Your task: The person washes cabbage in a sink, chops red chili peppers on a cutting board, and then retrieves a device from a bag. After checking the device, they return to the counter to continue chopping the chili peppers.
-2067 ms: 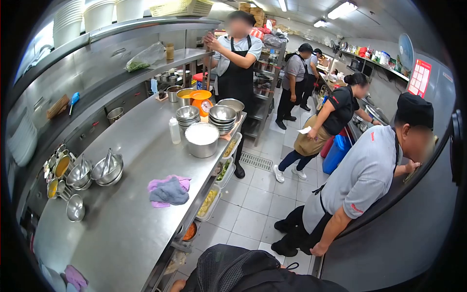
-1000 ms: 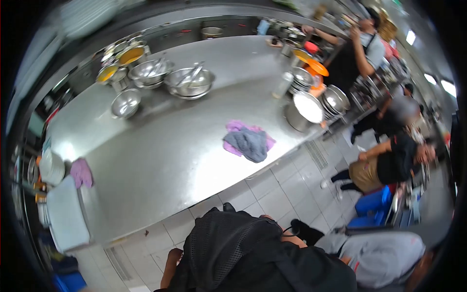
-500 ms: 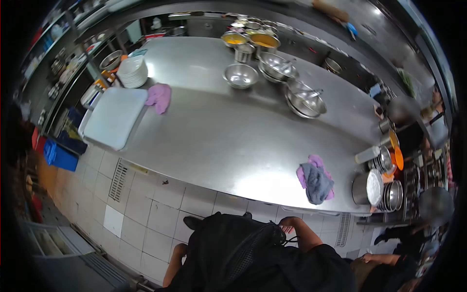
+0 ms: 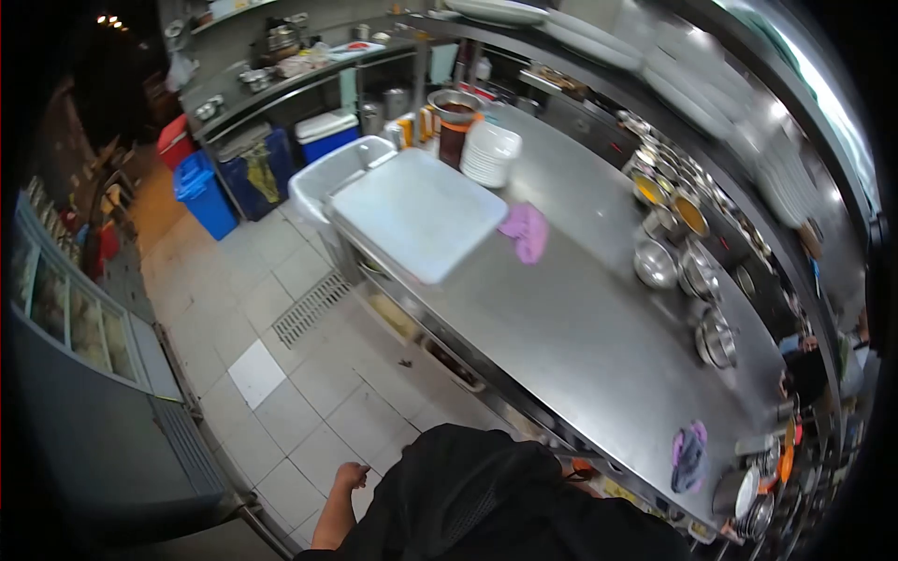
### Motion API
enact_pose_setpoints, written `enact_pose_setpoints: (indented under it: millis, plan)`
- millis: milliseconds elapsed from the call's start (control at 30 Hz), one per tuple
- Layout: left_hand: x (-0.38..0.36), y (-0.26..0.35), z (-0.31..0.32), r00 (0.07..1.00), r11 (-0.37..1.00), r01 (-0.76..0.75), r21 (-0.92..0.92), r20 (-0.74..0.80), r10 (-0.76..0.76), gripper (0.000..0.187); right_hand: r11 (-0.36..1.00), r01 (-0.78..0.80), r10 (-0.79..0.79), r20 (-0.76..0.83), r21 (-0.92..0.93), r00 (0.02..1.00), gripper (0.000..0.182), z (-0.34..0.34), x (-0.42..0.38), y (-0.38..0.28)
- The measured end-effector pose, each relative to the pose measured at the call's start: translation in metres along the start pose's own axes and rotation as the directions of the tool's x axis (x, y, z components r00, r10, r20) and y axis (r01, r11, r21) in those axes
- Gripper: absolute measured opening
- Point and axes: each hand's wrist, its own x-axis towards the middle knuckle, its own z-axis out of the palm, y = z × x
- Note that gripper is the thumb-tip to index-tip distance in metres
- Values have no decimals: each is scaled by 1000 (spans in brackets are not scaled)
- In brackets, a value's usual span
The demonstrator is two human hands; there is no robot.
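My left hand (image 4: 352, 475) hangs low over the tiled floor, left of my dark clothing. Its fingers look curled together, with nothing visible in them. My right hand (image 4: 582, 475) is mostly hidden beside my body, close to the front edge of the steel table (image 4: 580, 327); its fingers cannot be made out. A white cutting board (image 4: 416, 213) lies at the table's left end. Beside it is a crumpled purple cloth (image 4: 526, 232). Farther right, a grey and purple cloth (image 4: 690, 458) rests near the front edge.
White bowls (image 4: 490, 154) are stacked behind the board, next to a dark red container (image 4: 456, 129). Several metal bowls (image 4: 655, 264) line the far side. A metal pot (image 4: 737, 491) stands at the right end. Blue bin (image 4: 205, 194) and floor drain (image 4: 311, 308) are on the left.
My view has turned left, so the table now slants down to the right and more floor and shelving shows. My right hand has become largely hidden; the cloths seem unmoved on the table.
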Motion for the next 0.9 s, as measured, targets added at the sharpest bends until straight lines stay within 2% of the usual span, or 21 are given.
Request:
enact_pose_setpoints:
  millis: [67,133,167,200,267,300,333,400,467,533,567,633,667,700,733,767,800,867,900]
  plan:
    - [29,-8,-39,997,1000,-5,26,-72,7,36,996,65,-67,-36,-57,997,43,-11,22,-25]
    - [59,-16,-80,968,997,-72,33,-240,78,35,986,125,-133,-73,-107,988,40,-24,46,-52]
    - [74,-17,-102,953,997,-77,-25,-296,67,33,980,152,-164,-91,-130,982,39,-32,58,-66]
    - [85,-17,-122,949,997,-74,-33,-308,60,33,973,177,-195,-108,-151,975,38,-39,71,-84]
    - [108,-16,-163,933,965,-110,-236,-361,18,32,956,228,-255,-139,-187,957,36,-49,103,-119]
    - [117,-15,-183,954,963,-75,-258,-301,-7,22,947,252,-284,-152,-200,947,35,-48,126,-149]
    - [120,-15,-202,950,964,-66,-257,-310,-18,22,938,276,-312,-163,-210,936,35,-42,162,-196]
    - [127,-16,-234,931,995,-88,53,-350,101,20,921,317,-359,-180,-227,916,34,-30,222,-310]
    - [141,-37,-253,943,999,-46,3,-329,44,19,915,338,-376,-160,-221,913,33,-26,249,-351]
    - [165,-76,-250,957,951,151,-268,-200,-209,25,919,334,-363,-121,-212,924,33,-30,280,-393]
    - [175,-106,-252,953,947,179,-268,-192,-234,25,922,327,-353,-104,-210,930,33,-37,296,-415]
    - [194,-129,-256,879,986,75,148,-477,5,31,924,310,-337,-91,-226,937,32,-59,325,-451]
    - [193,-134,-268,886,988,79,133,-463,-9,31,925,292,-321,-87,-244,943,32,-73,332,-459]
    - [194,-138,-279,957,963,-33,266,-269,107,33,924,274,-306,-85,-267,948,32,-76,350,-486]
    - [202,-138,-289,977,912,-173,371,-55,208,35,922,260,-295,-86,-287,952,31,-68,381,-531]
    - [180,-139,-283,976,915,-178,362,-49,210,35,919,249,-289,-91,-304,953,31,-57,414,-581]
    - [193,-140,-297,969,911,-200,360,-66,239,35,917,241,-284,-99,-317,954,31,-53,437,-615]
    - [225,-146,-335,948,896,-247,370,-98,302,35,919,227,-277,-117,-323,954,31,-53,464,-645]
    - [243,-151,-359,936,885,-270,380,-110,333,35,951,233,-271,-183,-205,945,28,-53,472,-655]
